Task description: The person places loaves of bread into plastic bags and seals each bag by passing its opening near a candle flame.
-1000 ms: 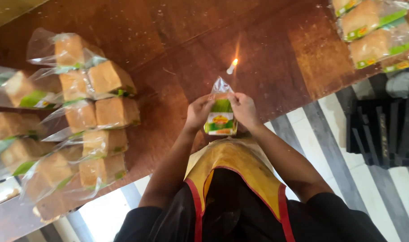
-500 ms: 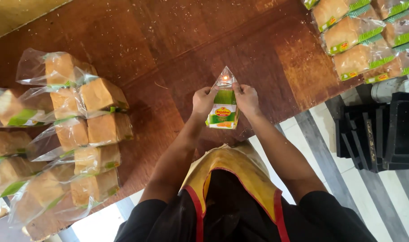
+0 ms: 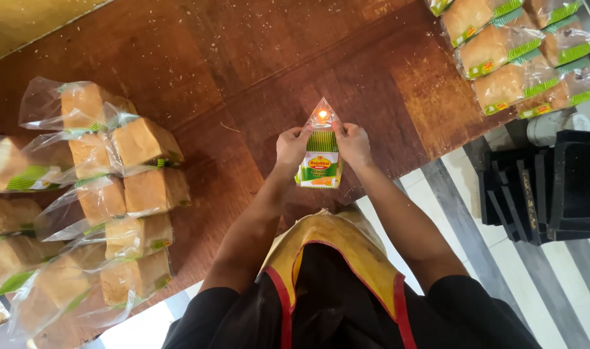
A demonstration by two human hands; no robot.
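Clear plastic bread bag (image 3: 321,161) is pinched shut between left hand (image 3: 292,147) and right hand (image 3: 352,143), its folded tip at a candle flame (image 3: 322,115) just beyond the fingers.

Warm browns, greens and yellow on a dark wooden tabletop

The tabletop (image 3: 243,71) is seen in reddish brown, flecked with pale crumbs. The held bread packet (image 3: 320,161) is banded in green stripes, white and orange, with clear plastic on top. Golden-tan loaves (image 3: 107,194) in clear bags are piled at its left edge, green-striped packs (image 3: 514,58) at the right corner. A yellow apron (image 3: 337,249) is edged in red.
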